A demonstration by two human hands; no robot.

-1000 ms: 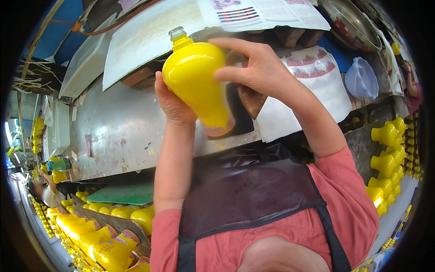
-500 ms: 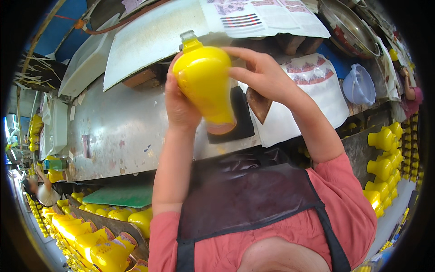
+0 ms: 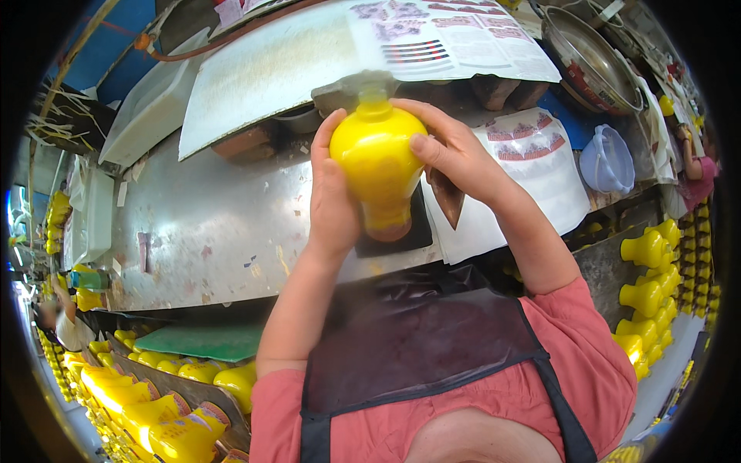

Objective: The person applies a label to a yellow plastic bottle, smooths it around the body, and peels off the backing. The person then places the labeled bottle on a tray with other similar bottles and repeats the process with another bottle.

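Between my two hands is a glossy yellow vase-shaped bottle (image 3: 378, 154), its narrow clear neck pointing away from me and its reddish-banded foot toward me. My left hand (image 3: 334, 193) wraps its left side. At the right shoulder, my right hand (image 3: 459, 150) presses with thumb and fingers. A brown pointed scraper-like blade (image 3: 446, 199) sticks out below my right palm; whether the fingers grip it too is hidden. Under the bottle's foot lies a black pad (image 3: 417, 231) on the metal table (image 3: 208, 239).
Printed decal sheets (image 3: 513, 177) lie right of the pad, and more (image 3: 448, 38) rest on a raised white board (image 3: 262, 77). A pale blue bucket (image 3: 608, 160) and a metal pan (image 3: 590, 58) stand at right. Yellow bottles (image 3: 644, 293) line both sides. Co-workers (image 3: 73, 328) are at the far edges.
The bottle has moved slightly right and tipped, so its neck points more directly away. Both hands moved with it, and the right fingers now lie closer around its shoulder.
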